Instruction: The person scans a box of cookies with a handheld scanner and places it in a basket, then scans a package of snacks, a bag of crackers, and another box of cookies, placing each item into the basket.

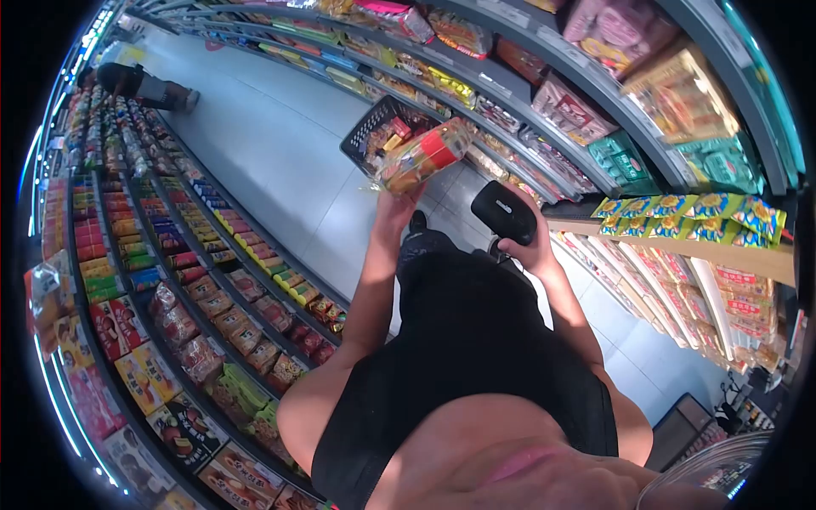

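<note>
stocked snack shelves, perhaps a person far off

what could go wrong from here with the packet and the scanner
The left hand grips the snack packet by one end only, above the basket; it may slip and land on the floor instead. The right hand holds the black scanner close to the shelf edge and might knock against it.
</note>
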Available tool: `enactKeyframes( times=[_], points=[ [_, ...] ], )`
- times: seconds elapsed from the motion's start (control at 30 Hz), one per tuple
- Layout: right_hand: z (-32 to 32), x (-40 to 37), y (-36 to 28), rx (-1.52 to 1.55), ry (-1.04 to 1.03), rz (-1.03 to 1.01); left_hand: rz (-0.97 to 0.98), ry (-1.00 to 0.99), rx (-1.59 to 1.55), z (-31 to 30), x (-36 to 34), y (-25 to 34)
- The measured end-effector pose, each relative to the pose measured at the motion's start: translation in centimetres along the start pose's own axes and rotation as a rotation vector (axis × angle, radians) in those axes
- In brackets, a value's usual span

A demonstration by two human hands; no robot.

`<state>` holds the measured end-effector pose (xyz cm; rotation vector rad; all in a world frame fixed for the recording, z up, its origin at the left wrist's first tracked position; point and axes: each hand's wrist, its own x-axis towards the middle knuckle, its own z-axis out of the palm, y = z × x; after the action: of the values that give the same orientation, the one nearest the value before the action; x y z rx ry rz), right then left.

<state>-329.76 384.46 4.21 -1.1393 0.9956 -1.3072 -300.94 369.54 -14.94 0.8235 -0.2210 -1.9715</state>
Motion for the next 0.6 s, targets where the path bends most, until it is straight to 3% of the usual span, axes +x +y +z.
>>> enactKeyframes(
  times=[0.03, 0.13, 0.27, 0.37, 0.53, 0.6],
  points=[
    [0.8, 1.3, -0.1, -0.15, -0.017, 0.014, 0.016, 0.019, 0.025, -1.0, 0.5, 1.3],
    [3.8, 4.1, 1.0, -0.21, -0.002, 0.004, 0.097, 0.174, 0.14, -0.7, 0.5, 5.7],
    [8.0, 7.1, 1.2, -0.207, 0.007, 0.044, 0.165, 0.182, 0.191, -5.0, 3.5, 9.4],
    [10.3, 7.8, 0.6, -0.225, 0.033, 0.056, 0.173, 0.304, 0.254, -3.0, 4.6, 11.7],
    [11.3, 7.8, 1.9, -0.221, 0.148, 0.029, 0.202, 0.209, 0.258, 0.4, 7.0, 12.5],
    [11.5, 7.7, 1.6, -0.175, 0.195, 0.012, 0.184, 0.259, 0.306, 2.3, 7.2, 12.5]
  ],
)
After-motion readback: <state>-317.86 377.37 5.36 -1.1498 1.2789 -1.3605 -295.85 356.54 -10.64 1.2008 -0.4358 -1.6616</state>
